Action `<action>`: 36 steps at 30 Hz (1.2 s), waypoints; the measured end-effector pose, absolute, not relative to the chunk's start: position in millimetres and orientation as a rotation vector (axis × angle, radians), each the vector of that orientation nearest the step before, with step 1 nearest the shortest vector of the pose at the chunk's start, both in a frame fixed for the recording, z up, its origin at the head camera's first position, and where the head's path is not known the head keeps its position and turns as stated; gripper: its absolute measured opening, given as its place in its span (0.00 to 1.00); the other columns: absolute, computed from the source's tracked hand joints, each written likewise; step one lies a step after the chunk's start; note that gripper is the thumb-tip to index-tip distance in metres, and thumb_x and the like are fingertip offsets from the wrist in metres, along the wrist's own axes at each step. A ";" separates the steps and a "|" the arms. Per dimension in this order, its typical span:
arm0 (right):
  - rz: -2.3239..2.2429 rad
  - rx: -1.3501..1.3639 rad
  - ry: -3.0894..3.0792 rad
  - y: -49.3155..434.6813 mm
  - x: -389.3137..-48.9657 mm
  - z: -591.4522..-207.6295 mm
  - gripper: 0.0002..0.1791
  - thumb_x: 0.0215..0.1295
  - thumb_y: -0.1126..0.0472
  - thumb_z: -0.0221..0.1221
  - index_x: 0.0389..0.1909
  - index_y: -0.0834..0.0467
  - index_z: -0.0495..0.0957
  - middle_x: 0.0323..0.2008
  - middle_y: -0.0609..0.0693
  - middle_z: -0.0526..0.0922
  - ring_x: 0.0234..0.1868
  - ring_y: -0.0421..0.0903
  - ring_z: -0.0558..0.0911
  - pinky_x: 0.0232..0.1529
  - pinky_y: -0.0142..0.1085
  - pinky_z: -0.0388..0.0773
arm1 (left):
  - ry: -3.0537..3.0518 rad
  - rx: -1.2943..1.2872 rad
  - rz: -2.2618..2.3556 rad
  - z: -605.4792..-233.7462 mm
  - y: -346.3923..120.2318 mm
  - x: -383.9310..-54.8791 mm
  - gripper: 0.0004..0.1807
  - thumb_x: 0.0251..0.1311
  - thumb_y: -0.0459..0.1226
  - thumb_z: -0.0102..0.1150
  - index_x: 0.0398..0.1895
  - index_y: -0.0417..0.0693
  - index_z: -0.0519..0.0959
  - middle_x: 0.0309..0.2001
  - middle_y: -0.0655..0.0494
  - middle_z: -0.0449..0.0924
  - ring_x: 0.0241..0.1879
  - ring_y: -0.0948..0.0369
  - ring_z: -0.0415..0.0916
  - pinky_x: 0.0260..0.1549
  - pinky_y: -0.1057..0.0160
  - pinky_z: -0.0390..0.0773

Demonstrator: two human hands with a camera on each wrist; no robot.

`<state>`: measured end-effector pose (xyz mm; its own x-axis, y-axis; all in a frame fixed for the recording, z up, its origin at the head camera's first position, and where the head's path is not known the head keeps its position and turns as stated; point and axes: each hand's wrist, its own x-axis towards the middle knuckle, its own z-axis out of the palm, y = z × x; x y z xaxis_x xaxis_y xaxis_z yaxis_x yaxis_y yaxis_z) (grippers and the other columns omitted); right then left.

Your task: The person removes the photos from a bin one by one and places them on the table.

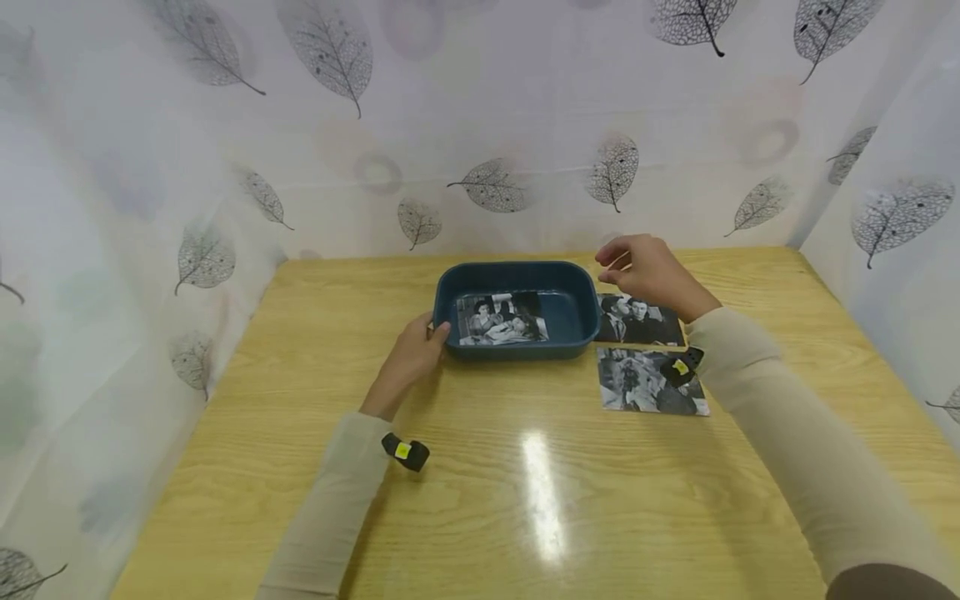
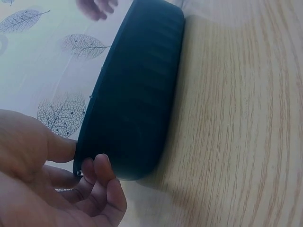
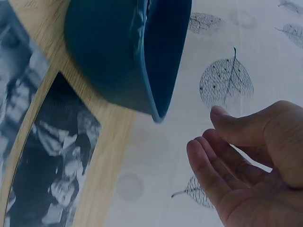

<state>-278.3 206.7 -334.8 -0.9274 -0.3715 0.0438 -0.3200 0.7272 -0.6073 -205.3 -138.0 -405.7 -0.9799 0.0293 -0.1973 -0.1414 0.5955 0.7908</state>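
A dark blue plastic tub point(image 1: 517, 352) stands on the table with a black-and-white photo point(image 1: 504, 320) lying inside at its left. At the tub's left end my left hand point(image 1: 414, 350) pinches the rim, thumb on top and curled fingers beneath, plain in the left wrist view. My right hand point(image 1: 647, 271) hovers past the tub's right end with nothing in it, fingers loosely bent and thumb apart from them. Below it, a second photo point(image 1: 645, 323) of two people lies beside the tub. A third photo point(image 1: 637, 383) lies nearer me, partly covered by the wrist strap.
The wooden table point(image 1: 480, 500) carries all of this. A pale cloth with leaf prints point(image 1: 495, 185) hangs behind the table and on both sides. Each wrist wears a black strap point(image 1: 405, 452) with a yellow mark.
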 end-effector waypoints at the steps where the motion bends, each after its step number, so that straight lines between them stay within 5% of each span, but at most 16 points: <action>1: -0.979 -0.586 2.836 201.6 -280.3 -336.1 0.14 0.68 0.69 0.63 0.52 0.70 0.79 0.51 0.68 0.80 0.51 0.63 0.81 0.48 0.55 0.79 | 2.634 -0.092 1.327 -405.5 -137.6 -205.3 0.26 0.81 0.42 0.43 0.74 0.41 0.64 0.40 0.45 0.78 0.35 0.55 0.76 0.30 0.62 0.73; 10: -0.818 -0.761 2.755 155.3 -295.7 -362.3 0.24 0.63 0.65 0.70 0.56 0.74 0.77 0.50 0.69 0.81 0.50 0.61 0.82 0.52 0.52 0.77 | 2.634 -0.110 1.331 -404.0 -135.8 -204.2 0.25 0.81 0.43 0.43 0.74 0.41 0.64 0.40 0.44 0.78 0.36 0.53 0.77 0.31 0.61 0.73; 17: -0.601 -0.808 2.700 128.4 -299.8 -379.5 0.33 0.61 0.58 0.72 0.61 0.72 0.74 0.60 0.67 0.77 0.62 0.63 0.74 0.62 0.53 0.71 | 2.629 -0.120 1.356 -402.7 -134.7 -203.9 0.25 0.80 0.41 0.43 0.73 0.39 0.65 0.40 0.43 0.78 0.37 0.51 0.77 0.31 0.61 0.73; 36: -0.422 -0.822 2.702 115.9 -301.2 -403.1 0.45 0.57 0.47 0.74 0.65 0.73 0.69 0.61 0.69 0.73 0.63 0.64 0.73 0.63 0.54 0.69 | 2.630 -0.123 1.366 -404.2 -134.7 -203.8 0.26 0.80 0.41 0.44 0.75 0.39 0.63 0.40 0.45 0.78 0.38 0.51 0.78 0.33 0.61 0.74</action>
